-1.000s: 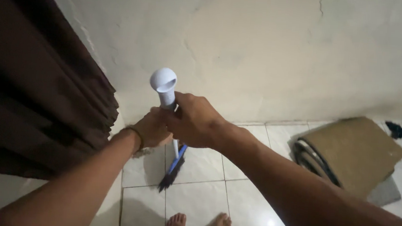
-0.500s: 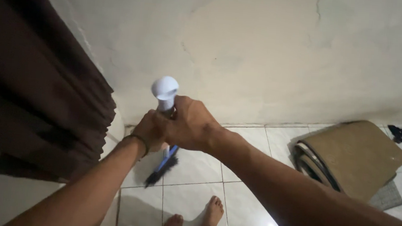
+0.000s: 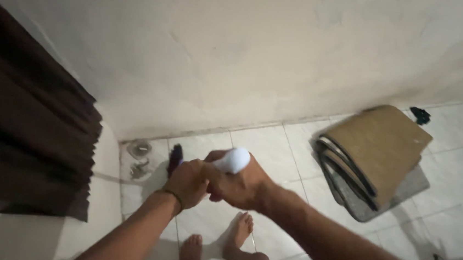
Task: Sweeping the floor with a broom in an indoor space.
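White plastic caps the broom handle [image 3: 233, 160], and that pale rounded end is the landmark for all else. Both hands are clamped on the shaft just below the cap: the right hand [image 3: 241, 184] wraps it directly beneath and touching the cap, and the left hand [image 3: 188, 181] grips just to the left of the right one, a thin band at its wrist. The handle is blurred, so its exact tilt cannot be told. Beyond the cap, up and to the left of it, the dark bristle head [image 3: 174, 160] of the broom shows on the white floor tiles [image 3: 266, 146], near the foot of the cream wall [image 3: 237, 53]. Farther left of the cap, a round floor drain [image 3: 139, 149] sits in the corner tile. Well to the left hangs a dark brown curtain [image 3: 27, 141]. Below the cap, two bare feet [image 3: 217, 247] stand on the tiles. Well to the right of the cap lies a folded stack of mats [image 3: 375, 155], its top one tan, and a small dark object [image 3: 420, 114] lies just past it by the wall.
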